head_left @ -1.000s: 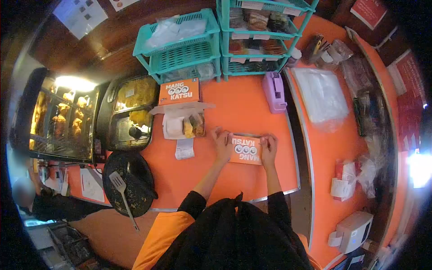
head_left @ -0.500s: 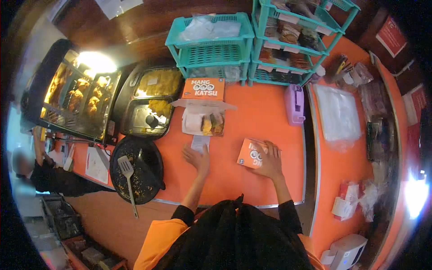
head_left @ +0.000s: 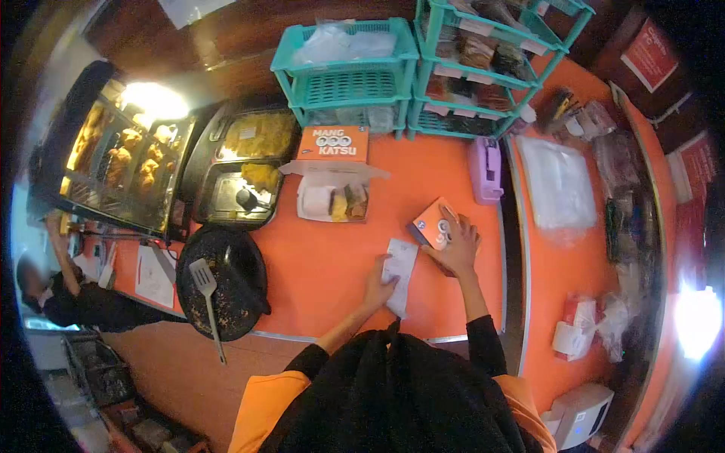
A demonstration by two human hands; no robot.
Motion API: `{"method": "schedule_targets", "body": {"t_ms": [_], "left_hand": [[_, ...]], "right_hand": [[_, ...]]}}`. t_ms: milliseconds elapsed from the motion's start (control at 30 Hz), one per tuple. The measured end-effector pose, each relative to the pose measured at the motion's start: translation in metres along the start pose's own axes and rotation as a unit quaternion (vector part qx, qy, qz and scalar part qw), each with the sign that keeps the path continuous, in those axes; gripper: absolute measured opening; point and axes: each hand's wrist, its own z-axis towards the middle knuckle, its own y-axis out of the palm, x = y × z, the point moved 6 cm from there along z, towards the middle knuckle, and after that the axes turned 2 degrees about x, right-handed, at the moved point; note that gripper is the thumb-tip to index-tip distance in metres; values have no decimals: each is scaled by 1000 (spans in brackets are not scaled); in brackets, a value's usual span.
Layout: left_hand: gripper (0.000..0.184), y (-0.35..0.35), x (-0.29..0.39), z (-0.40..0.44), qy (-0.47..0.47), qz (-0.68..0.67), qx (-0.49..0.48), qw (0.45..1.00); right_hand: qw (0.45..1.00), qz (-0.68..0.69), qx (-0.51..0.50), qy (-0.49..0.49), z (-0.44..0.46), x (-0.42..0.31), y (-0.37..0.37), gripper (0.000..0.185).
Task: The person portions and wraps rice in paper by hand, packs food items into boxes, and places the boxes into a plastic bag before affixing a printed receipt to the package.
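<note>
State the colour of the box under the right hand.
The box under the right hand is mainly orange, with white print, seen best in the head view.

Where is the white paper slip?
Head view, right of centre: the white paper slip is in the left hand, beside the nearer orange cardboard box.

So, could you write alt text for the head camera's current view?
A person's left hand holds a paper slip and their right hand grasps an orange box at an orange counter; beyond sit an open food box and teal racks.
</note>
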Motion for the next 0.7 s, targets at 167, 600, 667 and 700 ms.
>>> {"method": "schedule_targets", "body": {"t_ms": [167, 600, 667, 700], "left_hand": [[73, 38, 4, 33, -177, -15, 97, 979], [51, 0, -30, -97, -227, -64, -162, 958], [44, -22, -25, -93, -156, 10, -173, 972], [40, -32, -15, -88, -250, -130, -235, 930]], "right_hand": [[993, -19, -20, -114, 10, -16, 7, 105], [941, 214, 121, -230, 99, -124, -22, 74], [934, 207, 62, -284, 117, -168, -6, 63], [935, 207, 60, -282, 126, -179, 7, 63]]}}
